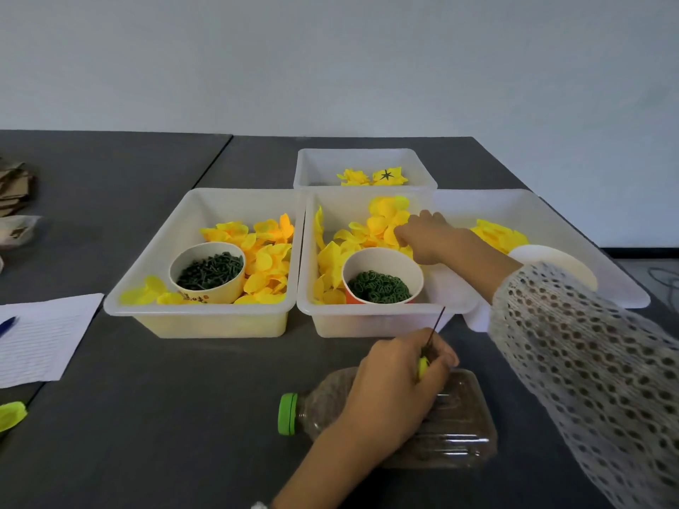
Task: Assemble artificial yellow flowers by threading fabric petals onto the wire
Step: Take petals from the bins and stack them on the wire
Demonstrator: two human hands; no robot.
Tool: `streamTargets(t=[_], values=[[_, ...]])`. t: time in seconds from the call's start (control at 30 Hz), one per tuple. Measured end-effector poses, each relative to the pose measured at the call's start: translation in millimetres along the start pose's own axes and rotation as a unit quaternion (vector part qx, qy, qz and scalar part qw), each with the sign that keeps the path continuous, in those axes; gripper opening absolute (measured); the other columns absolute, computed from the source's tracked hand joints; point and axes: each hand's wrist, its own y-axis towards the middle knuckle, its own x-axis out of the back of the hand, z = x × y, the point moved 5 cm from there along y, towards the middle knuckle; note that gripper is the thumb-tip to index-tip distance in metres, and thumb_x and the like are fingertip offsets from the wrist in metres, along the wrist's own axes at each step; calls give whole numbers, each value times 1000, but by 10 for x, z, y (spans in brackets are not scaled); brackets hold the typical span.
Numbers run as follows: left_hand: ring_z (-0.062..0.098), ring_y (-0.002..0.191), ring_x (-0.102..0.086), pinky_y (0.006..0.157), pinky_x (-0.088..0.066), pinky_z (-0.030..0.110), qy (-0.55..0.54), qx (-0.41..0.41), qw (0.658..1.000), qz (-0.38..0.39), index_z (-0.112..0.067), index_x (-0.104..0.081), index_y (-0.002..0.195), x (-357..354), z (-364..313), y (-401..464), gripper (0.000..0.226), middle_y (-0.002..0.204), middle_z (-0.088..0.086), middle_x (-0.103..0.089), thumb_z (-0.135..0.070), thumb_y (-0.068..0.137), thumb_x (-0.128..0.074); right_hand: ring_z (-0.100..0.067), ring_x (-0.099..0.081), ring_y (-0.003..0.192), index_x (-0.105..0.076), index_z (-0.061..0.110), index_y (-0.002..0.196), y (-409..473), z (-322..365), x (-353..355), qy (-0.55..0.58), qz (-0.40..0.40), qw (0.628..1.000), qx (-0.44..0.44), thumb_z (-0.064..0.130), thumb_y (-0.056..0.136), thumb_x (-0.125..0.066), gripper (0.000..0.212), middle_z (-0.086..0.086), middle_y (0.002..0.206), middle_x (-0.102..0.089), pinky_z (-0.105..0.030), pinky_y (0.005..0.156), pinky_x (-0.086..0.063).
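Four see-through white plastic bins sit on the dark grey tabletop (183,398). The left bin (154,277) holds loose yellow fabric petals (268,251) & a cream paper cup (207,273) full of dark green stem bits. The middle bin (371,317) holds more yellow petals (385,214) & an orange paper cup (382,275) full of small green rings. The right bin (573,222) has a few yellow petals (499,235) and a white round lid (554,262) w/ it. The back bin (363,159) holds two finished yellow flowers (371,177), one upside down w/ a green star on it.

The right hand (426,236) is in the middle bin, fingers curled down into the petal pile; can't tell if they pinch one. The left hand (397,383) is just in front of the middle bin, fingers pinching a thin dark wire (435,326) that points up, w/ a bit of yellow at its base. Under that hand a clear plastic bottle w/ a green cap (288,413) lies on its side.

At left lie a lined white paper sheet (40,336) & a blue pen (8,325), plus brown cardboard bits (14,189) farther back. Behind is a plain pale wall (330,60).
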Motion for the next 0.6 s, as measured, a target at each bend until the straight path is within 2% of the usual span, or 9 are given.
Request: streamTargets(t=[0.07,0.17,0.2,0.27,0.33,0.4,0.43,0.53,0.6], values=[[-2,79,-61,81,-54,26,2,1,1000,-5,-31,-66,92,-10,4,2,8,75,-26,-60,-34,95,-59,-32,-48,110,-56,14,114,9,-7,71,84,-68,994,19,0,88,-46,32,-13,118,-55,-37,87,-36],[-2,80,-62,80,-54,27,5,7,1000,-10,-33,-65,91,-28,46,5,7,76,-27,-61,-36,94,-59,-22,-57,82,-64,12,89,-136,45,387,343,-224,911,38,-4,82,-45,26,-6,93,-65,-33,69,-45],[-3,80,-62,80,-55,28,6,6,1000,-13,-34,-64,91,-30,57,9,6,77,-28,-61,-36,94,-59,-18,-58,74,-65,14,79,-171,120,449,380,-208,899,63,-2,81,-46,25,-1,82,-67,-30,64,-45],[-2,81,-61,79,-55,29,12,3,1000,-18,-37,-61,94,-34,64,14,4,80,-28,-61,-34,93,-58,-17,-65,65,-69,16,75,-249,375,425,330,-56,936,112,9,80,-54,18,4,66,-70,-26,59,-49],[0,83,-61,80,-55,29,16,4,1000,-17,-41,-56,99,-47,76,13,11,85,-27,-60,-31,94,-57,-14,-69,66,-71,14,95,-332,579,237,213,80,966,122,23,80,-68,17,1,73,-73,-28,60,-54],[1,86,-60,81,-55,31,17,7,1000,-17,-43,-54,102,-55,88,10,15,90,-24,-60,-30,95,-57,-19,-66,88,-63,15,117,-356,693,122,163,92,974,125,26,81,-73,38,-1,102,-68,-33,75,-56],[2,86,-61,81,-55,31,17,7,1000,-17,-42,-54,103,-56,86,10,15,92,-22,-61,-30,95,-57,-21,-61,94,-61,14,117,-350,740,113,162,72,975,134,22,83,-71,37,-2,106,-63,-33,78,-53],[4,82,-61,78,-55,31,18,5,1000,-19,-40,-55,105,-53,67,3,13,90,-18,-63,-31,95,-57,-24,-53,82,-62,5,91,-326,806,146,164,30,975,146,7,88,-60,4,-7,88,-59,-34,67,-43],[5,81,-60,76,-55,31,22,0,999,-23,-40,-55,105,-51,64,-2,12,87,-17,-62,-32,95,-57,-24,-55,80,-60,10,87,-325,802,112,168,17,977,130,11,89,-60,2,-6,87,-60,-38,69,-46]])
